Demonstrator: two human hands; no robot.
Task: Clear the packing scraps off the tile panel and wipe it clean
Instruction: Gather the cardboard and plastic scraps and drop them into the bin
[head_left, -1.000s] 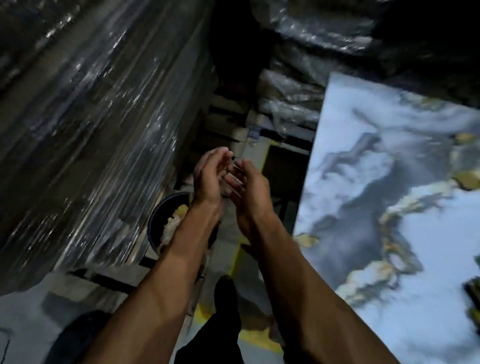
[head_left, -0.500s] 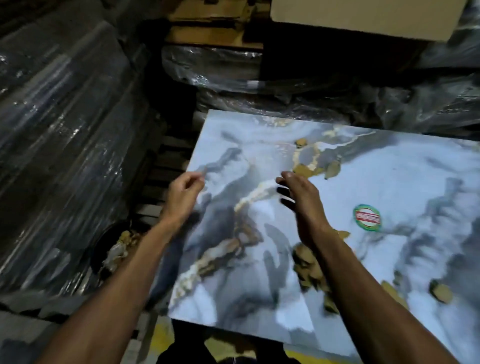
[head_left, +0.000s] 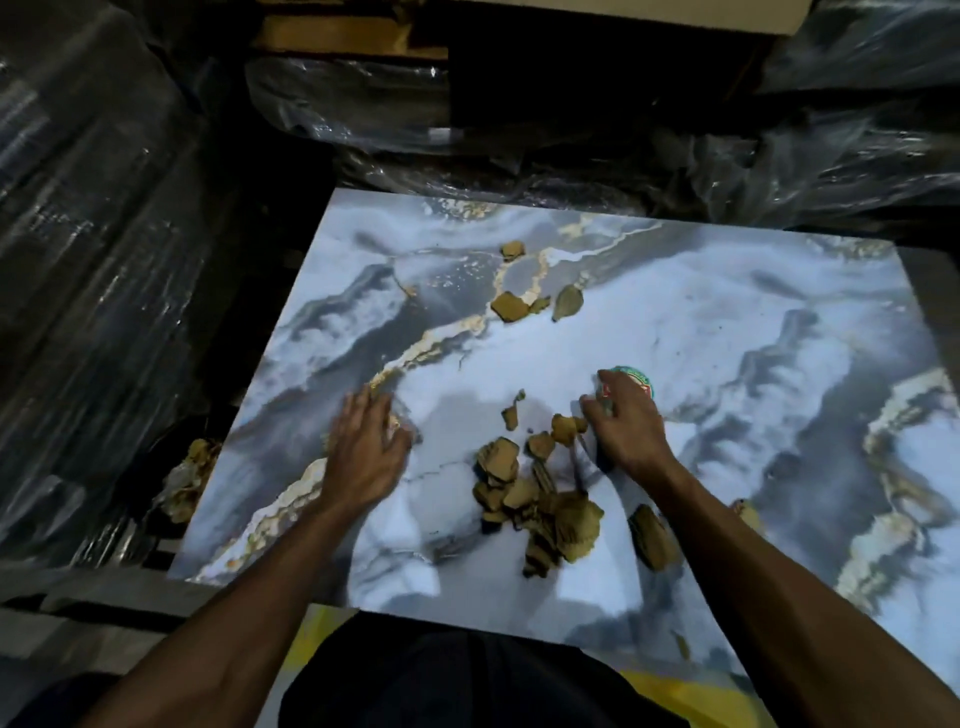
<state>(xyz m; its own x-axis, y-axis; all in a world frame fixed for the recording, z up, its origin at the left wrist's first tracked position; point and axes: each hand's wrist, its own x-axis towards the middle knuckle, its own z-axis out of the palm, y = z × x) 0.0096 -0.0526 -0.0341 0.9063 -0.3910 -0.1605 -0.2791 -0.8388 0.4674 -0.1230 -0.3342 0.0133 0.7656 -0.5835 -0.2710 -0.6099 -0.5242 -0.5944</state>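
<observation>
Left hand (head_left: 366, 457) flat on tile panel (head_left: 701, 322), fingers spread, palm down, grasping nothing; I judge it braces and will act as wall for sweep. Right hand (head_left: 628, 421) also released, fingers on surface just beside scrap pile (head_left: 535, 493), partly over round sticker (head_left: 636, 379), I think to rake scraps toward left hand. More scraps (head_left: 511, 304) lie farther up, apart. Panel lies flat before me, long axis left to right, slightly skewed. Wrapped stacks (head_left: 104, 260) around.
</observation>
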